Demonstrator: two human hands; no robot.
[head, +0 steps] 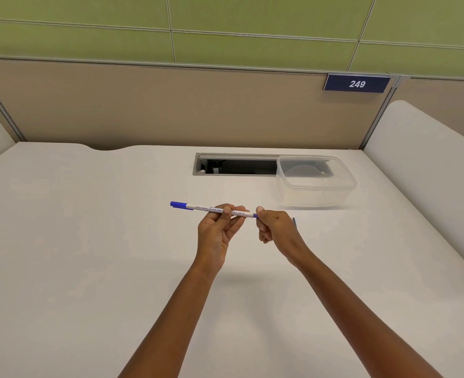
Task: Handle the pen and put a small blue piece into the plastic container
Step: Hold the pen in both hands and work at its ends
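A white pen (198,208) with a blue cap at its left end is held level above the desk. My left hand (220,227) grips its barrel near the middle between thumb and fingers. My right hand (276,226) pinches the small blue piece (255,215) at the pen's right end. A thin blue sliver (294,221) shows just past my right hand; what it is cannot be told. The clear plastic container (315,184) stands open on the desk, behind and to the right of my hands, and looks empty.
The white desk (89,241) is bounded by beige partition panels at the back and white side walls. A rectangular cable slot (236,165) opens in the desk at the back, partly under the container. A blue sign reading 249 (357,83) hangs on the partition.
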